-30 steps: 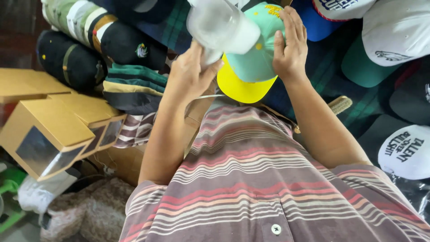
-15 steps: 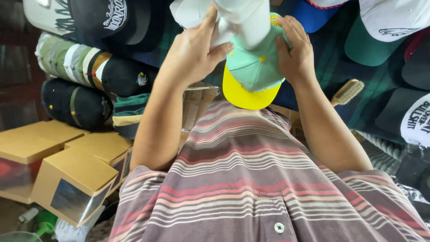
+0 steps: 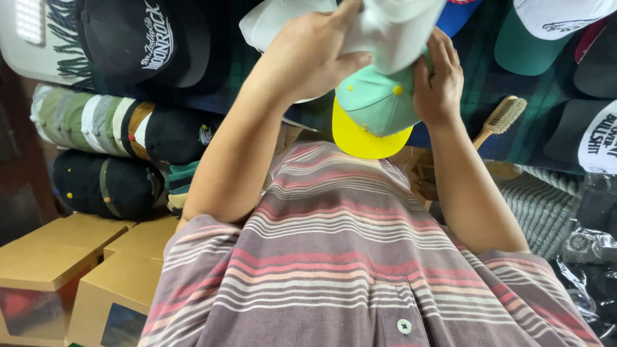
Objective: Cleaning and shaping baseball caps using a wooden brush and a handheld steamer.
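The left hand (image 3: 308, 54) grips a white cap (image 3: 392, 29) held up over the display; the right hand (image 3: 439, 80) grasps the mint cap with yellow brim (image 3: 373, 106) just below it, touching. Neither cap is set down yet.

Hands (image 3: 379, 64) (both) on caps (image 3: 376, 103)

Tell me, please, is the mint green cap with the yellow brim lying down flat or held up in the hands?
Held up. The mint green cap sits between the left hand and right hand, under a white cap, its yellow brim pointing toward the striped shirt.
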